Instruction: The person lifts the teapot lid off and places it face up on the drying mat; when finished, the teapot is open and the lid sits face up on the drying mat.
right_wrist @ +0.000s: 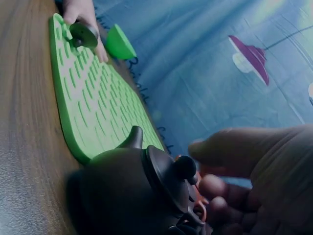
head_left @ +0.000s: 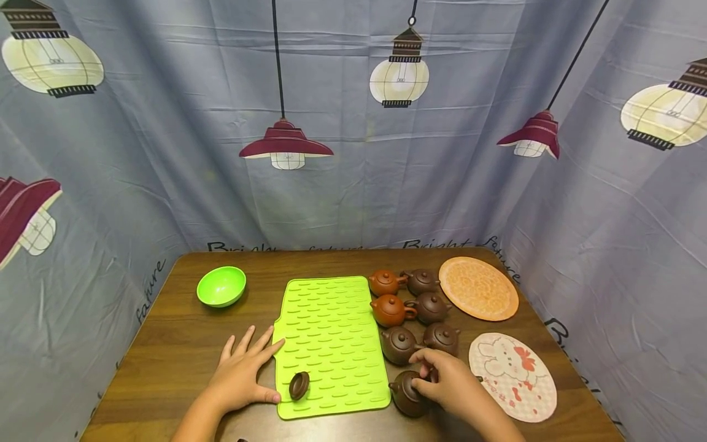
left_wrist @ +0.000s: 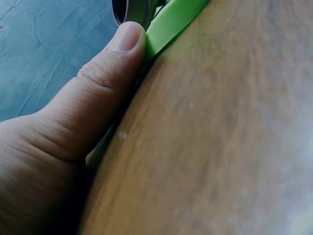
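Note:
My left hand [head_left: 243, 368] lies flat on the wooden table [head_left: 182, 344] with its fingers spread. Its thumb [left_wrist: 98, 98] presses the left edge of the lime green ribbed mat [head_left: 331, 331]. A loose dark brown teapot lid [head_left: 299, 385] rests on the mat just by that thumb. My right hand [head_left: 424, 371] is over the nearest dark brown teapot [head_left: 405, 399], right of the mat. Its thumb and fingers [right_wrist: 215, 188] curl round the knob of that pot's lid [right_wrist: 185, 167], which sits on the pot.
Several more small teapots [head_left: 411, 307], brown and reddish, stand in two rows right of the mat. An orange round mat [head_left: 478, 288] and a white round mat with a rabbit picture [head_left: 512, 376] lie further right. A green bowl [head_left: 221, 286] sits back left. Curtains enclose the table.

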A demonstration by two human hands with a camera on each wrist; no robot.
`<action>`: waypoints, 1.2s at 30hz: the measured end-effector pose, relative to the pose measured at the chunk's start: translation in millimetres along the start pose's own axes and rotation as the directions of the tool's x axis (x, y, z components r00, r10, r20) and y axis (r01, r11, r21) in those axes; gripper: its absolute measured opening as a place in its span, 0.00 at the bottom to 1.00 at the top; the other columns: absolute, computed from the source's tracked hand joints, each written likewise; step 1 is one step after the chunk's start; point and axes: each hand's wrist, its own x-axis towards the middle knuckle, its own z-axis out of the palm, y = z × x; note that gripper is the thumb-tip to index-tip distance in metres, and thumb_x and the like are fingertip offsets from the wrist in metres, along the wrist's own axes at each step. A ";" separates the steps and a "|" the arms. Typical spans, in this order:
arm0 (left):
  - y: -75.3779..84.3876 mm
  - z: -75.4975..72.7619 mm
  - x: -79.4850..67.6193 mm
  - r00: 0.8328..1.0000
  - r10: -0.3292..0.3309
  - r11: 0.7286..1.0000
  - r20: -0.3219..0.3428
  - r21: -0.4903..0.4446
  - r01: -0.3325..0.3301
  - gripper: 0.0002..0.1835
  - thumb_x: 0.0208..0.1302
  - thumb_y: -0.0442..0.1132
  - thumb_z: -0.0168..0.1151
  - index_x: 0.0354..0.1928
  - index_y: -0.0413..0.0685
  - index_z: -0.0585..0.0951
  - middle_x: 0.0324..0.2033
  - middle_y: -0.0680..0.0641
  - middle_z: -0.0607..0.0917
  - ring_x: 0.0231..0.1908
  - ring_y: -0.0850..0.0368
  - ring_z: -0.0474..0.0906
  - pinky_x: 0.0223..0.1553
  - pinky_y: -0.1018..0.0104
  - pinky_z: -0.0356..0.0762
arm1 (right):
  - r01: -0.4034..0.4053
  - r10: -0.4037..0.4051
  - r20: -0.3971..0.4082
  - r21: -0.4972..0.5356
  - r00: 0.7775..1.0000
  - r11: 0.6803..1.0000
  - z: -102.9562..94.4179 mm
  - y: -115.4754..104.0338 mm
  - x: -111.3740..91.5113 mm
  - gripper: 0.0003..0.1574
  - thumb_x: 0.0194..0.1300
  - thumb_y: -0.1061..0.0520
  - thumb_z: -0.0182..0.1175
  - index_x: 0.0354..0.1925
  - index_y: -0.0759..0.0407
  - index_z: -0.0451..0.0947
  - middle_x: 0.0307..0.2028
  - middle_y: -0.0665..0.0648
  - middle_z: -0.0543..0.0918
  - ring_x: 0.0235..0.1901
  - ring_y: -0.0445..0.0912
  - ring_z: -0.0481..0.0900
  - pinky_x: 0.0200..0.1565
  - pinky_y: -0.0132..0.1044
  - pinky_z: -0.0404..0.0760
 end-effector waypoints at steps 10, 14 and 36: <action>-1.5 0.1 -1.7 1.000 -0.011 1.000 0.009 0.009 0.011 0.68 0.31 0.89 0.61 0.80 0.71 0.65 0.83 0.50 0.57 0.81 0.31 0.44 0.74 0.24 0.32 | 0.073 -0.071 0.044 -0.038 0.996 0.997 0.2 3.9 -5.9 0.12 0.62 0.50 0.76 0.41 0.43 0.83 0.32 0.43 0.75 0.29 0.35 0.71 0.30 0.30 0.72; -2.2 0.6 -2.1 1.000 -0.006 1.000 0.002 0.010 0.006 0.68 0.31 0.89 0.62 0.80 0.71 0.65 0.83 0.49 0.57 0.81 0.31 0.45 0.74 0.24 0.33 | 0.051 -0.049 0.049 -0.044 0.998 0.998 2.2 3.3 -7.1 0.11 0.62 0.52 0.76 0.39 0.42 0.81 0.32 0.43 0.75 0.29 0.35 0.71 0.30 0.30 0.72; 0.3 -0.4 -1.2 1.000 0.019 1.000 -0.013 0.006 -0.019 0.66 0.33 0.87 0.64 0.80 0.70 0.66 0.82 0.49 0.60 0.81 0.29 0.47 0.73 0.23 0.34 | -0.022 0.020 0.039 0.051 0.999 0.998 -0.6 4.4 -9.5 0.08 0.70 0.48 0.70 0.38 0.44 0.78 0.31 0.43 0.78 0.28 0.36 0.74 0.28 0.32 0.75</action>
